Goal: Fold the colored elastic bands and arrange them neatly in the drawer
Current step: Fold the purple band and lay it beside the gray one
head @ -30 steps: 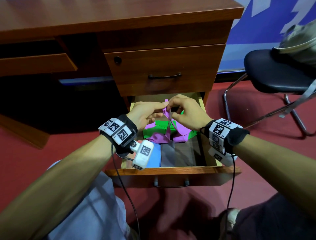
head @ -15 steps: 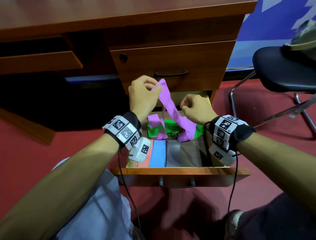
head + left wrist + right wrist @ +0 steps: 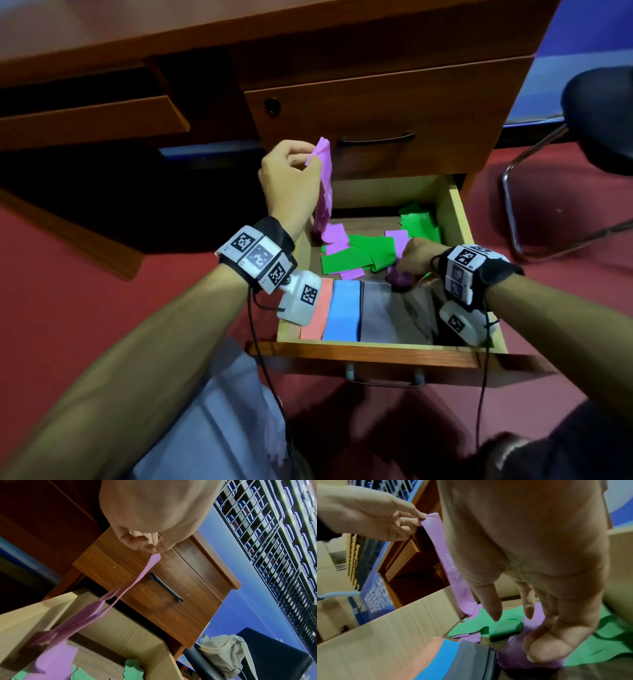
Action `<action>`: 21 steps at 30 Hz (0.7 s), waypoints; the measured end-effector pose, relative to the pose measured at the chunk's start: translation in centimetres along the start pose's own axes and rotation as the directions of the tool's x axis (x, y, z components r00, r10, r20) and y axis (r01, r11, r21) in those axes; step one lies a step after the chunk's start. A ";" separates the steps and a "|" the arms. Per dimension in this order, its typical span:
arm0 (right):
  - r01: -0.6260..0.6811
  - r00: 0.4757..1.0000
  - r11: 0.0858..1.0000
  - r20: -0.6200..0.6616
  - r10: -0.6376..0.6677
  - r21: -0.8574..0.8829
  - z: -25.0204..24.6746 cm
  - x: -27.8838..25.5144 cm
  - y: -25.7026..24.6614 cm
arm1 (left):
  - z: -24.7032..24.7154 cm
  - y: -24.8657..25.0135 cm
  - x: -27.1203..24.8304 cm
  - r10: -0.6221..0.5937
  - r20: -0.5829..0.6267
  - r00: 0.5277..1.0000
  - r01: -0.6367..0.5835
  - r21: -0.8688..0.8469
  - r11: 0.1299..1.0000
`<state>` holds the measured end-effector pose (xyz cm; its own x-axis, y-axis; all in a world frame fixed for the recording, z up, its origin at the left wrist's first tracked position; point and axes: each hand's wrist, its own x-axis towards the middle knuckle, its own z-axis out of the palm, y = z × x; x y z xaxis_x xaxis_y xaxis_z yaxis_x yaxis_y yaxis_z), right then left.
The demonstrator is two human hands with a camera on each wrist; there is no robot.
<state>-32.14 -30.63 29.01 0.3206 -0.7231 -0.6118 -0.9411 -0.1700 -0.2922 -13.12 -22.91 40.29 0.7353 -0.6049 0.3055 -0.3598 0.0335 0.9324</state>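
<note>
My left hand [image 3: 312, 160] is raised in front of the closed upper drawer and pinches the top end of a purple elastic band [image 3: 324, 192]. The band hangs down to the back left of the open drawer [image 3: 376, 349]. The left wrist view shows the pinch [image 3: 155, 552] and the band [image 3: 130, 584] trailing down. My right hand [image 3: 407, 262] is low inside the drawer. Its thumb and curled fingers hold a bunched purple band [image 3: 399, 277], seen under the thumb [image 3: 539, 651] in the right wrist view. Loose green bands [image 3: 359, 255] lie tangled with purple ones.
Folded salmon [image 3: 313, 315], blue [image 3: 342, 311] and grey [image 3: 375, 311] bands lie side by side along the drawer's front. The closed upper drawer [image 3: 376, 102] is just above. A black chair [image 3: 603, 116] stands at the right on red carpet.
My left hand lifted the purple band's end up and to the left. My right hand dropped from beside it down into the drawer onto the purple bunch.
</note>
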 end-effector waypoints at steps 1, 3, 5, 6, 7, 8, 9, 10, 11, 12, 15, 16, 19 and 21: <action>-0.006 1.000 1.000 -0.007 0.006 -0.014 0.1 0.2 -0.1 | 0.0 -0.2 0.0 -0.018 0.016 1.000 0.018 0.011 1.000; -0.056 0.998 0.998 -0.019 0.057 0.027 0.3 1.1 -0.2 | 0.0 -0.5 0.1 -0.044 0.040 0.998 0.043 0.037 0.998; -0.093 0.996 0.993 -0.012 0.094 0.078 0.2 1.4 -0.3 | 0.0 -0.7 0.2 -0.066 0.054 0.996 0.064 0.044 0.997; -0.103 0.994 0.987 -0.008 0.104 0.120 0.1 1.3 -0.4 | 0.0 -0.8 0.2 -0.078 0.059 0.995 0.075 0.047 0.996; -0.085 0.996 0.979 -0.020 0.090 0.186 0.1 1.3 -0.5 | 0.1 -0.8 0.2 -0.092 0.065 0.994 0.088 0.055 0.995; -0.094 0.993 0.956 -0.041 0.109 0.277 0.0 1.3 -0.6 | 0.1 -0.8 0.1 -0.104 0.073 0.992 0.100 0.061 0.993; -0.092 0.986 0.923 -0.093 0.136 0.373 -0.1 1.7 -0.6 | 0.2 -0.8 0.1 -0.114 0.085 0.990 0.109 0.063 0.992; -0.104 0.973 0.886 -0.137 0.184 0.452 -0.1 2.1 -0.6 | 0.2 -0.8 0.0 -0.120 0.097 0.988 0.114 0.066 0.991; -0.096 0.962 0.845 -0.169 0.215 0.526 -0.3 2.3 -0.5 | 0.2 -0.8 -0.1 -0.128 0.107 0.986 0.120 0.072 0.990; -0.093 0.957 0.799 -0.169 0.237 0.593 -0.7 2.0 -0.6 | 0.2 -0.8 -0.1 -0.136 0.115 0.984 0.127 0.077 0.989; -0.065 0.956 0.579 -0.116 0.270 0.813 -2.5 1.6 -0.8 | 0.3 -0.9 0.0 -0.177 0.117 0.977 0.167 0.089 0.982; -0.057 0.956 0.500 -0.097 0.277 0.864 -3.2 1.3 -0.7 | 0.4 -1.0 0.1 -0.199 0.118 0.973 0.189 0.086 0.978; -0.032 0.965 0.321 -0.055 0.258 0.946 -5.2 -0.1 -0.8 | 0.8 -1.2 -0.1 -0.267 0.130 0.955 0.260 0.072 0.963; -0.041 0.983 0.196 0.005 0.181 0.980 -6.0 -1.5 -1.1 | 1.0 -1.1 -0.5 -0.290 0.140 0.947 0.282 0.071 0.957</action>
<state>-32.27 -33.41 34.61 0.1451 -0.7388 -0.6581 -0.0926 0.6521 -0.7524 -13.68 -23.47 38.89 0.7199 -0.6940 -0.0081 -0.1775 -0.1954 0.9645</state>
